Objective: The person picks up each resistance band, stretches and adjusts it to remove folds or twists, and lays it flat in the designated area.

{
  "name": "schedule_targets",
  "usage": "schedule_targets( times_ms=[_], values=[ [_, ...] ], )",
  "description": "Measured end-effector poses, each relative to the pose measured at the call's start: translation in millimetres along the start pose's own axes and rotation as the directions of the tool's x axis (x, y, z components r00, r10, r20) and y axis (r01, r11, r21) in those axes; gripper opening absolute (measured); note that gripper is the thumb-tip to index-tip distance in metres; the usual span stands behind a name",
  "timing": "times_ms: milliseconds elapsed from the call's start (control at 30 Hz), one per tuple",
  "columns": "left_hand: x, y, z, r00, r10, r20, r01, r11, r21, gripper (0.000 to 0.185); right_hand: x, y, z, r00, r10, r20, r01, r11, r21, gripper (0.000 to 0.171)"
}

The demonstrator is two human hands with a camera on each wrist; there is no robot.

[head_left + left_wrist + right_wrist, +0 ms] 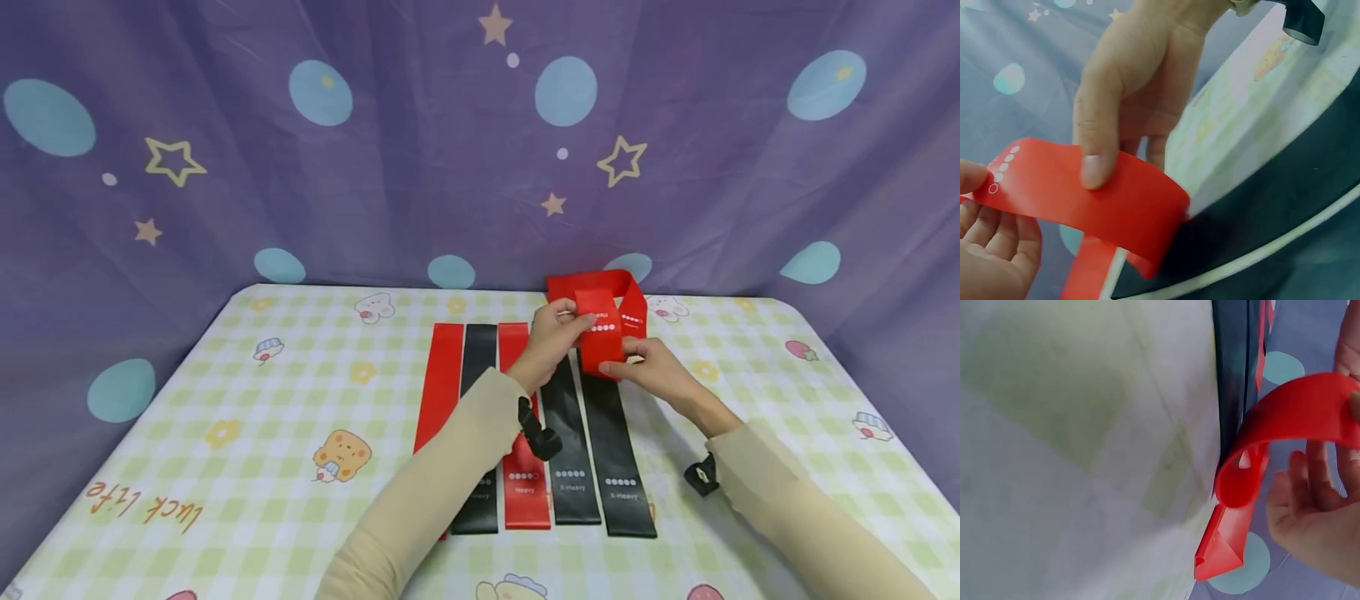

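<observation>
I see the red band (600, 321) held up off the table, over the far end of the flat row, right of centre. It's curled into a loop: one flat span faces me with white dots printed on it, the rest arcs back behind toward the far edge. The lower tail hangs down toward the black bands (592, 442) below; I can't tell if it touches them.

Left hand (551, 333) is on the loop's left side, thumb pressed onto the outer face with the other fingers behind it, pinching the strip (clear in the left wrist view, thumb pad (1092, 169) flat on red). Right hand (652, 367) is at the lower right end, fingers curled round the strip's edge, gripping it. So both hands are closed on the same band, left higher and farther, right lower and nearer.

Key relation: the visible flat span runs roughly near-to-far, parallel to the bands lying on the table, and sits directly between the two hands. Neither hand has to reach; the right one is nearer the hanging tail.

Outward: five bands lie side by side, alternating, starting with a red one on the left (438, 383). Under them a green checked tablecloth (225, 392); behind, a purple curtain (375, 167) with stars.
</observation>
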State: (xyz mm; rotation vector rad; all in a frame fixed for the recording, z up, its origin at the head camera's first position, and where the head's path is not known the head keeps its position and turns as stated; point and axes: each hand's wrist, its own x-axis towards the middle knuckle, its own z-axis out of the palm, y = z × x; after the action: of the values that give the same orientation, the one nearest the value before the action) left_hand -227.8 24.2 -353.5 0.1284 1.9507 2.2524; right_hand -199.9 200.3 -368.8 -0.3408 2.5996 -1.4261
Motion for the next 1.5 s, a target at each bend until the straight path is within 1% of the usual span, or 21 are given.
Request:
schedule_targets(
  times_ms=[133,333,400,467,533,600,700,800,900,1000,1067,1133,1200,1267,1333,1400,1500],
  values=[
    [1.0,12.3,-3.2,0.997,0.063,-0.050,-0.064,0.997,-0.031,0.011,-0.4,-0.1,-0.3,0.999,-0.018,0.035,0.016,0.998,0.065,0.027],
    [4.2,25.3,-12.1,0.986,0.091,-0.138,-0.099,0.994,-0.052,0.008,-2.1,2.7,0.7,0.996,-0.043,0.077,0.033,0.991,0.129,0.023],
    [5.6,29.0,-15.6,0.982,0.097,-0.163,-0.110,0.991,-0.074,0.008,-2.7,2.5,0.1,0.994,-0.061,0.094,0.049,0.991,0.123,0.023],
    [7.2,33.4,-19.7,0.977,0.106,-0.186,-0.125,0.988,-0.092,0.009,-3.4,2.2,-0.8,0.990,-0.073,0.118,0.062,0.994,0.095,0.023],
    [8.9,37.6,-24.3,0.972,0.114,-0.208,-0.138,0.985,-0.106,0.010,-4.5,2.3,-1.6,0.986,-0.072,0.152,0.064,0.996,0.060,0.023],
    [9.7,41.2,-28.9,0.969,0.112,-0.218,-0.138,0.985,-0.107,0.011,-6.2,2.4,-2.2,0.980,-0.062,0.189,0.056,0.998,0.038,0.022],
    [9.9,45.1,-34.8,0.968,0.103,-0.228,-0.129,0.987,-0.101,0.010,-9.9,1.8,-1.5,0.972,-0.062,0.227,0.050,0.997,0.060,0.020],
    [9.5,46.6,-39.3,0.968,0.093,-0.235,-0.120,0.987,-0.107,0.009,-14.2,0.4,0.5,0.969,-0.094,0.230,0.069,0.991,0.115,0.018],
    [9.0,48.2,-43.1,0.965,0.084,-0.247,-0.122,0.983,-0.140,0.010,-18.0,-1.9,1.5,0.966,-0.122,0.226,0.085,0.982,0.168,0.020],
    [9.5,49.4,-47.2,0.961,0.073,-0.266,-0.120,0.979,-0.164,0.011,-20.2,-1.2,1.6,0.964,-0.123,0.233,0.074,0.975,0.209,0.024],
    [9.8,49.4,-49.7,0.957,0.067,-0.283,-0.115,0.981,-0.156,0.012,-20.6,1.6,0.4,0.963,-0.119,0.241,0.064,0.972,0.226,0.027],
    [10.3,48.0,-52.6,0.951,0.063,-0.304,-0.111,0.984,-0.142,0.011,-21.0,5.6,-1.7,0.965,-0.106,0.239,0.048,0.970,0.237,0.025],
    [10.4,46.2,-56.0,0.941,0.068,-0.333,-0.114,0.986,-0.123,0.012,-22.2,8.4,-4.9,0.966,-0.097,0.238,0.037,0.969,0.245,0.023],
    [10.2,44.4,-61.0,0.929,0.075,-0.363,-0.121,0.987,-0.107,0.017,-23.3,11.1,-8.1,0.966,-0.091,0.240,0.028,0.966,0.256,0.021],
    [10.6,42.5,-67.5,0.918,0.082,-0.388,-0.132,0.986,-0.103,0.024,-24.4,13.9,-10.9,0.961,-0.098,0.258,0.026,0.963,0.268,0.020],
    [10.0,41.2,-75.0,0.912,0.075,-0.403,-0.126,0.987,-0.100,0.032,-25.8,17.1,-13.7,0.954,-0.104,0.282,0.021,0.960,0.281,0.019],
    [8.8,39.4,-86.3,0.908,0.053,-0.416,-0.105,0.989,-0.103,0.039,-28.1,22.2,-17.7,0.947,-0.094,0.307,0.003,0.959,0.284,0.021]
  ],
)
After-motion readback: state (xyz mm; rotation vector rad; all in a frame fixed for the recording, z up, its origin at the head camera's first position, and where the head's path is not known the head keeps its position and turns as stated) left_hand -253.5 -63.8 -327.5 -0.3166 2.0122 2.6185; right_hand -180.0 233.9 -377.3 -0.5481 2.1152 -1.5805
